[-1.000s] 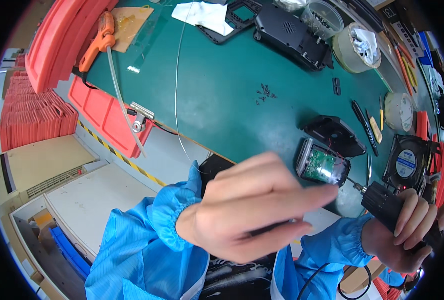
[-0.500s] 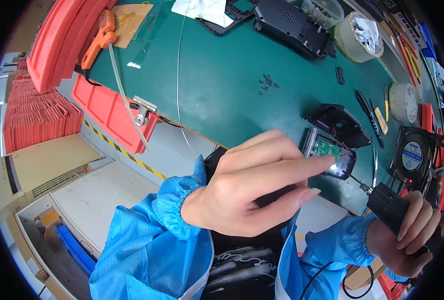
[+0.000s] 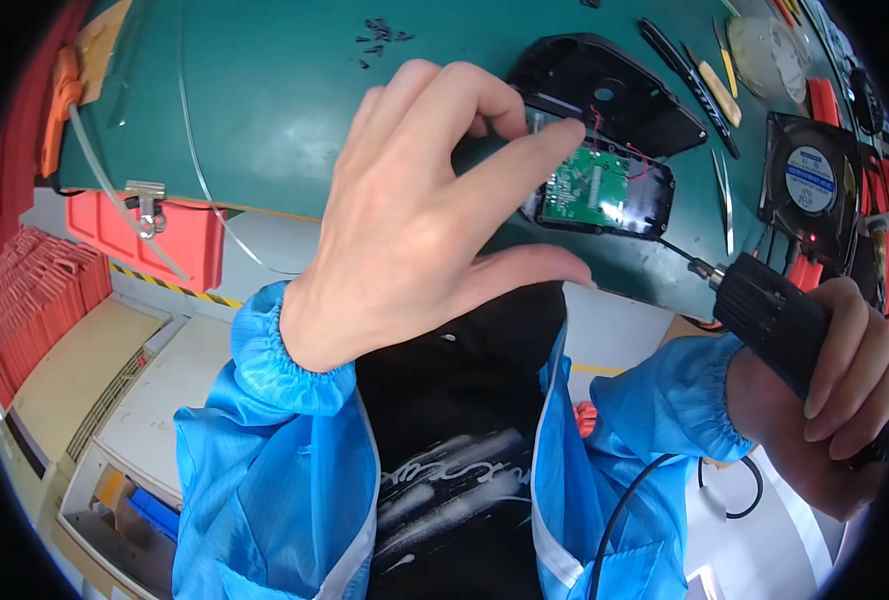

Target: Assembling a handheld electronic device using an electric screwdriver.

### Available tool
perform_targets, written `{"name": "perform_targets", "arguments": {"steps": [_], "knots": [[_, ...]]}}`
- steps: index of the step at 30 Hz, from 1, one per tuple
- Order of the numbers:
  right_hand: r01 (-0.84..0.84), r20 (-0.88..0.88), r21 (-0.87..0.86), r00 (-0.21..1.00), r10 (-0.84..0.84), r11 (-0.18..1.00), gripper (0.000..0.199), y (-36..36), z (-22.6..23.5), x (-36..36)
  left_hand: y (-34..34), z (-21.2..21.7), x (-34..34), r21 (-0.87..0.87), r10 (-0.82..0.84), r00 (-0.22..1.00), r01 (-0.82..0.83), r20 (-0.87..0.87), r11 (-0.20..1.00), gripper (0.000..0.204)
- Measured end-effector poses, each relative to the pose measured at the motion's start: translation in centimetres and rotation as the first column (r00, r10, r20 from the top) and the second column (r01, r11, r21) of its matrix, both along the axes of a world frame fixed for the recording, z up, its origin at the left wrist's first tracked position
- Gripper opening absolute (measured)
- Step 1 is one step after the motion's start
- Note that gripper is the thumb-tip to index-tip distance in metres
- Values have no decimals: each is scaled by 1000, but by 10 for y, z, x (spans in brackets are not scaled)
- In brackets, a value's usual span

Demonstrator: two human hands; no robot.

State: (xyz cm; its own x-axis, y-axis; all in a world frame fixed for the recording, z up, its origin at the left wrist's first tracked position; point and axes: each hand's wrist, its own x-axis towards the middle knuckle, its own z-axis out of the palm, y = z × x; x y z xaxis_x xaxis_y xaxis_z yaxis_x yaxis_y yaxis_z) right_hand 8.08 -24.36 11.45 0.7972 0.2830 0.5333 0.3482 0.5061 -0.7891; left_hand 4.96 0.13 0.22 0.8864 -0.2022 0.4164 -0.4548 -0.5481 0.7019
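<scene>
My right hand (image 3: 850, 385) is wrapped round a black electric screwdriver (image 3: 770, 310) with a long thin bit. The bit's tip is at the lower right edge of an opened black device half (image 3: 650, 200) holding a green circuit board (image 3: 600, 185). Above the board my left hand (image 3: 415, 200) is spread, index fingertip over the board's upper edge and thumb apart from it; nothing shows between them. Whether that fingertip touches the device cannot be seen. The other black shell half (image 3: 615, 95) lies just behind, joined by thin red wires (image 3: 595, 117).
Small dark screws (image 3: 380, 37) lie loose on the green mat (image 3: 265, 110). To the right are a black pen (image 3: 690, 85), tweezers (image 3: 725, 205), a tape roll (image 3: 770, 60) and a black fan (image 3: 813, 180). An orange glue gun (image 3: 63, 105) sits at far left.
The view has shifted, bringing the device nearer the middle. My left hand has opened wider, its thumb and index finger moving apart. The screwdriver stays in my right hand, bit at the device.
</scene>
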Motion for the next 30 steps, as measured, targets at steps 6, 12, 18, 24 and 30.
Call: {"name": "perform_targets", "arguments": {"steps": [6, 12, 18, 24, 30], "knots": [[-100, -32, -83, 995, 98, 991, 24, -24, -12, 9, -10, -2, 3, 191, 29, 1000, -28, -4, 981, 73], [15, -69, -112, 997, -23, 994, 25, -9, -28, 18, -15, 17, 3, 293, 39, 999, -36, -4, 955, 69], [113, -64, -135, 990, -122, 984, 26, 2, -31, 17, -16, 22, 0, 342, 38, 999, -34, -6, 939, 68], [213, -34, -166, 975, -222, 963, 28, 34, -35, 15, -16, 20, -1, 320, 31, 1000, -28, -3, 947, 67], [299, -28, -207, 950, -311, 932, 30, 33, -37, 16, -21, 21, 4, 295, 31, 999, -21, -30, 955, 66]]}}
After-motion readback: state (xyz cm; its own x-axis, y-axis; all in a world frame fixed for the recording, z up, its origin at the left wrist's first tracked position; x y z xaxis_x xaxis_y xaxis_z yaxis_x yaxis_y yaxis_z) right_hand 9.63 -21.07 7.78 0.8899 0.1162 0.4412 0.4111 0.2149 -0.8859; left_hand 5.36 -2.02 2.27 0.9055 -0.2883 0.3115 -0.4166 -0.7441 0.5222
